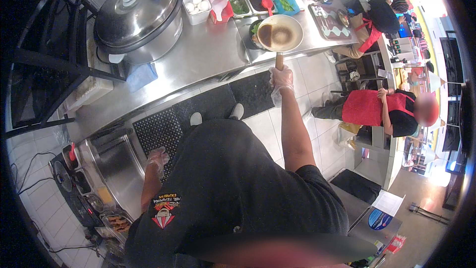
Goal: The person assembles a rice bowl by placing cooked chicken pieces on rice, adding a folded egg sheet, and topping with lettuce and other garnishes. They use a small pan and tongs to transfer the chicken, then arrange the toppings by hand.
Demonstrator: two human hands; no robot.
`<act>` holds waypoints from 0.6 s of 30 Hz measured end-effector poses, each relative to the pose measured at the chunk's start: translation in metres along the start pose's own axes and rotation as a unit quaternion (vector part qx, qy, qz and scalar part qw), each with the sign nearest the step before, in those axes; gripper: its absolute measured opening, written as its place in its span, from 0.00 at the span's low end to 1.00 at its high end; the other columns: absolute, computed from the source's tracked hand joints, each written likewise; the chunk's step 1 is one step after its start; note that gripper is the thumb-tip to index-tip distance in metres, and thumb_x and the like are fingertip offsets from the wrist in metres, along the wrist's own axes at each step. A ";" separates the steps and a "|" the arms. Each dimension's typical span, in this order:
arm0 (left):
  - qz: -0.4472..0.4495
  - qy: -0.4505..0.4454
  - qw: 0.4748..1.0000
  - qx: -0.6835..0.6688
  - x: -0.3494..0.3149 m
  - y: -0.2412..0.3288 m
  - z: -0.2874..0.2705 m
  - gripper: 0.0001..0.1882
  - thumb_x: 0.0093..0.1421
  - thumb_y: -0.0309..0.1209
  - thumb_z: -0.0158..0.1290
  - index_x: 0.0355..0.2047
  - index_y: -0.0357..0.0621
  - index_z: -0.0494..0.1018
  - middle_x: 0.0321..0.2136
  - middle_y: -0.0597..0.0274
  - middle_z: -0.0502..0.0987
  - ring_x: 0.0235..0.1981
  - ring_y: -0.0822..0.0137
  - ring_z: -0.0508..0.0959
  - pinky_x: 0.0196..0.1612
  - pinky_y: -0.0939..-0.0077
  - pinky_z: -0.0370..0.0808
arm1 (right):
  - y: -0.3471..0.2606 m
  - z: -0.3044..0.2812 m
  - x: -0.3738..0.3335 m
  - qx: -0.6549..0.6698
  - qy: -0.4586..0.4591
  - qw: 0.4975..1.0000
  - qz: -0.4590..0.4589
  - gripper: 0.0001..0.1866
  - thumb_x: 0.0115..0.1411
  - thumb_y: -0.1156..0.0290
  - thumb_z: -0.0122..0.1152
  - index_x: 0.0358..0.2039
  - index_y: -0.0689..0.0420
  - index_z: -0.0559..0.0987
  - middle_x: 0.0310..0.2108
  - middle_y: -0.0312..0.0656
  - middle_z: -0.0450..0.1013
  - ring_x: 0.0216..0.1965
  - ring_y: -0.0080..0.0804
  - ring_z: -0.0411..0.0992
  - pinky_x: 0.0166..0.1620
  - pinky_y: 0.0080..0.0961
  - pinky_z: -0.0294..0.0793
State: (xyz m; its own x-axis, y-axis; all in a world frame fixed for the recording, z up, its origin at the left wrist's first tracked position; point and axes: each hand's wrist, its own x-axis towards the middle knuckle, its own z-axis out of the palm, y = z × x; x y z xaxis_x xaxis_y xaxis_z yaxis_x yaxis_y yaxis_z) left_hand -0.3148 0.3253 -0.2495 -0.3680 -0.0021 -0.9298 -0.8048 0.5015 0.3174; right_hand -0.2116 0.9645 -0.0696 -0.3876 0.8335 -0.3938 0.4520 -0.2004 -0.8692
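Head view: the right hand [282,78], in a clear plastic glove, has its fingers wrapped around the wooden handle [279,61] of a pan [285,38] at the upper centre of the frame. The pan's round bowl lies just beyond those fingers, towards the top, with brown liquid [266,33] pooled on its left side. The gloved left hand [157,162] hangs at the lower left near a dotted black mat [153,130]; whether its fingers are spread or together, I cannot tell.

The bowl is close around: a dark pot [251,38] of greens sits partly behind its left rim, a red spoon [267,4] and a blue tub [291,5] stand just above, and a metal tray [317,26] lies to the right. The steel counter's [208,52] front edge slants below the bowl. Pale floor tiles [317,72] fill the gap between the right forearm and a co-worker's red apron [359,107].
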 end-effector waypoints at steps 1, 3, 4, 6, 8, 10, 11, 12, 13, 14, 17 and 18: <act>0.017 -0.013 0.999 0.033 0.002 -0.001 -0.001 0.18 0.69 0.32 0.53 0.58 0.42 0.74 0.43 0.53 0.79 0.38 0.62 0.80 0.31 0.66 0.77 | -0.001 0.000 0.000 -0.001 0.000 1.000 -0.003 0.12 0.56 0.74 0.67 0.36 0.59 0.71 0.18 0.35 0.68 0.12 0.26 0.67 0.14 0.26 0.64; 0.064 -0.043 0.993 0.094 0.007 -0.008 -0.006 0.18 0.68 0.33 0.55 0.57 0.41 0.74 0.41 0.53 0.79 0.37 0.62 0.80 0.31 0.67 0.77 | -0.002 -0.001 -0.001 -0.013 -0.002 1.000 0.003 0.12 0.56 0.74 0.67 0.36 0.59 0.71 0.18 0.35 0.68 0.13 0.26 0.67 0.14 0.26 0.65; 0.071 -0.155 0.983 -0.064 0.011 -0.013 -0.009 0.18 0.68 0.34 0.55 0.55 0.40 0.75 0.40 0.54 0.78 0.36 0.62 0.79 0.31 0.67 0.77 | -0.002 -0.002 -0.002 -0.016 -0.002 1.000 0.005 0.12 0.56 0.74 0.67 0.36 0.59 0.71 0.18 0.35 0.68 0.13 0.25 0.67 0.14 0.26 0.65; 0.050 -0.228 0.934 -0.270 0.019 -0.020 -0.012 0.17 0.67 0.36 0.56 0.52 0.39 0.75 0.37 0.55 0.77 0.33 0.62 0.78 0.29 0.68 0.76 | -0.003 -0.002 -0.002 -0.002 -0.003 1.000 0.013 0.11 0.57 0.74 0.66 0.35 0.58 0.71 0.18 0.34 0.67 0.13 0.25 0.66 0.14 0.26 0.64; 0.018 -0.163 0.967 -0.195 0.027 -0.024 -0.011 0.16 0.67 0.36 0.57 0.49 0.39 0.75 0.34 0.56 0.76 0.31 0.62 0.77 0.28 0.69 0.75 | -0.004 -0.003 -0.002 -0.006 -0.004 1.000 0.016 0.11 0.57 0.74 0.66 0.34 0.58 0.71 0.18 0.34 0.67 0.12 0.25 0.66 0.14 0.26 0.64; -0.023 -0.049 0.993 -0.101 0.032 -0.026 -0.007 0.15 0.66 0.36 0.56 0.48 0.39 0.75 0.34 0.56 0.75 0.30 0.62 0.76 0.27 0.70 0.74 | -0.005 -0.004 -0.002 -0.011 -0.002 1.000 0.005 0.10 0.58 0.74 0.66 0.34 0.58 0.71 0.18 0.34 0.67 0.12 0.26 0.66 0.14 0.26 0.64; -0.024 -0.039 0.994 -0.104 0.034 -0.026 -0.005 0.15 0.66 0.35 0.56 0.48 0.39 0.75 0.35 0.55 0.75 0.31 0.62 0.77 0.26 0.70 0.74 | -0.005 -0.005 -0.001 -0.013 0.000 1.000 0.005 0.10 0.58 0.74 0.66 0.34 0.58 0.71 0.18 0.34 0.67 0.12 0.26 0.66 0.14 0.26 0.64; -0.027 -0.016 0.994 -0.103 0.036 -0.028 -0.003 0.15 0.66 0.34 0.56 0.49 0.39 0.75 0.35 0.55 0.75 0.31 0.62 0.77 0.26 0.70 0.74 | -0.005 -0.005 -0.001 -0.022 0.003 1.000 0.001 0.10 0.58 0.74 0.66 0.34 0.58 0.71 0.17 0.34 0.67 0.12 0.26 0.66 0.14 0.26 0.65; -0.018 -0.030 0.994 -0.108 0.037 -0.030 -0.002 0.16 0.66 0.35 0.55 0.49 0.39 0.75 0.36 0.54 0.76 0.32 0.62 0.77 0.27 0.70 0.75 | -0.005 -0.006 0.000 -0.031 0.008 0.999 0.003 0.10 0.58 0.74 0.66 0.33 0.58 0.71 0.17 0.35 0.67 0.12 0.26 0.66 0.15 0.26 0.65; -0.011 -0.033 0.993 -0.109 0.040 -0.032 -0.002 0.16 0.66 0.35 0.55 0.50 0.39 0.75 0.37 0.54 0.76 0.33 0.62 0.78 0.28 0.70 0.76 | -0.005 -0.007 0.000 -0.037 0.016 0.999 0.002 0.10 0.58 0.74 0.66 0.33 0.58 0.71 0.17 0.35 0.67 0.12 0.26 0.66 0.15 0.26 0.65; -0.013 -0.041 0.994 -0.102 0.052 -0.040 -0.008 0.19 0.66 0.37 0.54 0.52 0.39 0.75 0.39 0.54 0.77 0.35 0.62 0.79 0.31 0.70 0.77 | -0.004 -0.011 0.001 -0.019 0.018 1.000 0.009 0.10 0.58 0.74 0.66 0.33 0.58 0.71 0.17 0.35 0.68 0.12 0.26 0.66 0.15 0.27 0.65; -0.018 -0.044 0.994 -0.097 0.058 -0.043 -0.011 0.19 0.67 0.38 0.54 0.53 0.39 0.75 0.39 0.54 0.78 0.36 0.62 0.79 0.32 0.69 0.78 | -0.004 -0.012 0.001 -0.019 0.017 1.000 0.004 0.10 0.58 0.74 0.66 0.33 0.58 0.71 0.17 0.35 0.68 0.12 0.26 0.66 0.14 0.27 0.65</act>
State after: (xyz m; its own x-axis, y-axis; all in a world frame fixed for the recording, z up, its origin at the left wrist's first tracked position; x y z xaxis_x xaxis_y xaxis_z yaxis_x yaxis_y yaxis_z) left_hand -0.3064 0.2944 -0.3147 -0.3032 0.0624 -0.9509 -0.8945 0.3255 0.3065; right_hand -0.2037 0.9719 -0.0631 -0.3576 0.8487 -0.3896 0.4848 -0.1878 -0.8542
